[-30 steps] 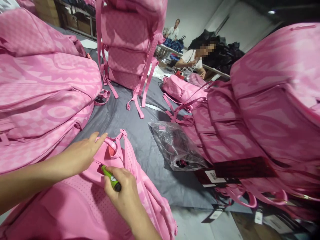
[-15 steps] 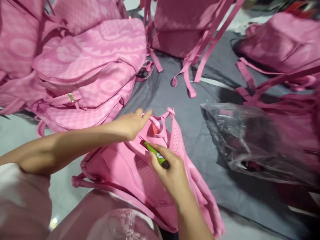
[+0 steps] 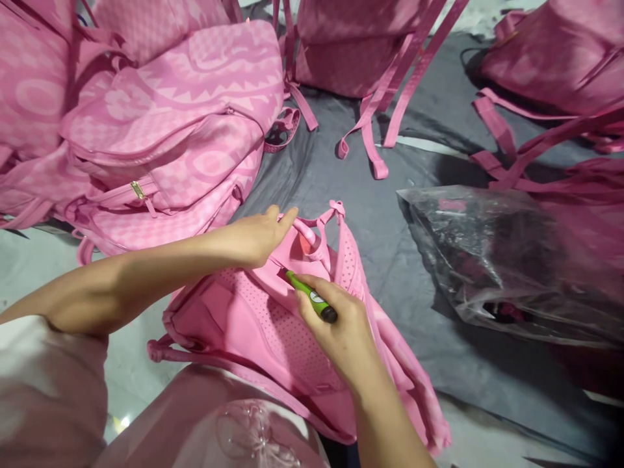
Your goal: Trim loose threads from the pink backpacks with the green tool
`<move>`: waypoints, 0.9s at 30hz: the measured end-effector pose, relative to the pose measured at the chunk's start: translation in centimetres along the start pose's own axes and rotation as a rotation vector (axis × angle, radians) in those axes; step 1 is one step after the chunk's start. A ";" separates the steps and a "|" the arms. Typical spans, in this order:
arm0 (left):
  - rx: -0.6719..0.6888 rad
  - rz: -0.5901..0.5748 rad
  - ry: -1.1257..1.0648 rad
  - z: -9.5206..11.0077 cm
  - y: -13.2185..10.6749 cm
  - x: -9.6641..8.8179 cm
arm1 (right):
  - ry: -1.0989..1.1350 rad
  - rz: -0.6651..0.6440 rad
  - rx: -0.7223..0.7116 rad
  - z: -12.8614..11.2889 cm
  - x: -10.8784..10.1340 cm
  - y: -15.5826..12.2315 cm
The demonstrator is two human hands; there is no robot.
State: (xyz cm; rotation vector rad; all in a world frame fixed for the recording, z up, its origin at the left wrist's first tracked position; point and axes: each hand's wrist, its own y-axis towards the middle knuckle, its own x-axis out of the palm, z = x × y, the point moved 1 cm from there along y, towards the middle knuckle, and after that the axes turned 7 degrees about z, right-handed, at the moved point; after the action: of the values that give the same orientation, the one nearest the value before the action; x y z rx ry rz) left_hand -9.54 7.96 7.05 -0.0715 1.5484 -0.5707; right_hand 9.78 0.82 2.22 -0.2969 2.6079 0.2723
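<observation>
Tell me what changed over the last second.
The view tipped down, losing the far workers. The hands hardly moved: left hand stays pressed on the pink backpack, right hand still holds the green tool against it. The plastic bag stayed put.

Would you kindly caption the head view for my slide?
Right hand holds a green tool to a pink backpack steadied by the left hand on grey cloth.
</observation>
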 end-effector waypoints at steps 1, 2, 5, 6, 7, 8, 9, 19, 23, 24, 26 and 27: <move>0.008 -0.003 0.004 0.0 0.0 -0.1 | 0.004 0.003 -0.001 0.0 0.0 0.0; 0.012 -0.005 0.011 0.0 0.0 -0.1 | 0.014 0.006 -0.002 0.0 0.1 0.0; 0.012 -0.009 0.052 0.1 0.1 -0.2 | 0.066 0.017 0.012 -0.1 0.6 0.2; 0.013 -0.012 0.066 0.2 0.1 -0.3 | 0.085 0.020 0.025 -0.1 0.9 0.4; 0.014 -0.018 0.075 0.2 0.2 -0.3 | 0.104 0.024 0.038 -0.2 1.2 0.5; 0.016 -0.028 0.081 0.2 0.2 -0.3 | 0.125 0.029 0.048 -0.2 1.5 0.7; 0.021 -0.037 0.082 0.2 0.3 -0.4 | 0.151 0.032 0.052 -0.3 1.9 0.9; 0.020 -0.053 0.067 0.2 0.5 -0.4 | 0.107 0.062 0.018 -1.0 2.2 1.2; 0.003 -0.054 0.073 0.4 0.3 -0.7 | 0.045 0.072 0.015 -1.1 2.4 1.1; 0.009 -0.054 0.076 0.4 0.2 -0.7 | 0.019 0.070 0.021 -1.1 2.4 1.1; 0.016 -0.053 0.075 0.5 0.1 -0.8 | 0.050 0.063 0.025 -1.3 2.5 1.1; 0.016 -0.051 0.073 0.5 0.1 -0.8 | 0.084 0.055 0.023 -1.3 2.5 1.1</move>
State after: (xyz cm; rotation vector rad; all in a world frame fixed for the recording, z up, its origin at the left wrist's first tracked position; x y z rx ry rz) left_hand -8.99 8.22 7.75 -0.0785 1.6159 -0.6320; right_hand 6.75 1.09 2.27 -0.2333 2.7029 0.2543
